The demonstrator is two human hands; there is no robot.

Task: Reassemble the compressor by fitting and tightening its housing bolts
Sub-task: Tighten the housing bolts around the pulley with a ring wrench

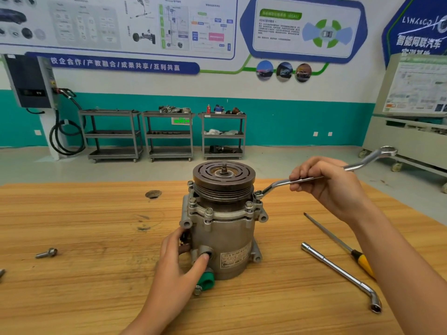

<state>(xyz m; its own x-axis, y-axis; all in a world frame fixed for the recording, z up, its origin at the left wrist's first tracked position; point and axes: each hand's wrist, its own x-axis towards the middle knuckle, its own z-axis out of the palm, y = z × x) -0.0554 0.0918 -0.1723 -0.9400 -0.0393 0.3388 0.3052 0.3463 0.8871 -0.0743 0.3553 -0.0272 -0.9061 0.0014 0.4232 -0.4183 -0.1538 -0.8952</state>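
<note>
The grey metal compressor (225, 233) stands upright on the wooden table (84, 238), its dark grooved pulley on top. Several housing bolts (208, 212) stick up around its flange. My left hand (180, 259) presses against the lower left of the body, thumb on a round port. My right hand (326, 182) grips the middle of a chrome ring spanner (278, 183). One ring end of the spanner sits over the bolt on the right side of the flange; the other end points up and away to the right.
An L-shaped socket wrench (343, 274) and a yellow-handled screwdriver (338, 243) lie on the table to the right. A loose bolt (46, 253) lies at the left, another at the far left edge. A small hole (153, 194) marks the tabletop. Carts stand along the far wall.
</note>
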